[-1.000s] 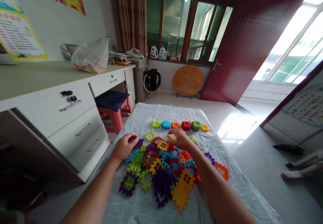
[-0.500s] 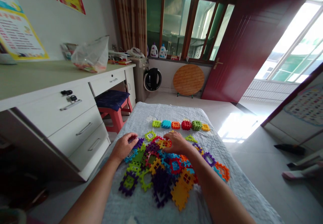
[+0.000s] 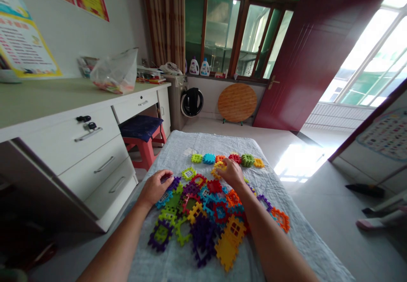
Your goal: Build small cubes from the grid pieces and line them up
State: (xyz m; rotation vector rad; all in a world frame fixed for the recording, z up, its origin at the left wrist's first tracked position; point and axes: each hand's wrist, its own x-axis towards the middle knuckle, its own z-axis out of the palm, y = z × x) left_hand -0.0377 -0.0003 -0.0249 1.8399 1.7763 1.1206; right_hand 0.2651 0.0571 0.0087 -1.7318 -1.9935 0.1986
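A heap of coloured plastic interlocking tiles (image 3: pixel 203 214) lies on a pale blue cloth (image 3: pixel 197 146) over a low table. Beyond the heap stands a row of joined blocks (image 3: pixel 227 159) in green, blue, orange, red, green and yellow. My right hand (image 3: pixel 231 172) is raised just in front of that row, fingers closed on a yellow tile (image 3: pixel 217 168). My left hand (image 3: pixel 155 186) rests on the heap's left edge, fingers curled over a purple tile (image 3: pixel 173 183); whether it grips that tile I cannot tell.
A white desk with drawers (image 3: pixel 79 146) runs along the left, a plastic bag (image 3: pixel 115 72) on top and a red stool (image 3: pixel 143 135) under it. A round wooden tabletop (image 3: pixel 237 102) leans on the far wall beside a dark red door (image 3: pixel 305 61).
My right hand has lifted a yellow tile out of the heap and carried it forward to the row of blocks. My left hand has stayed put.
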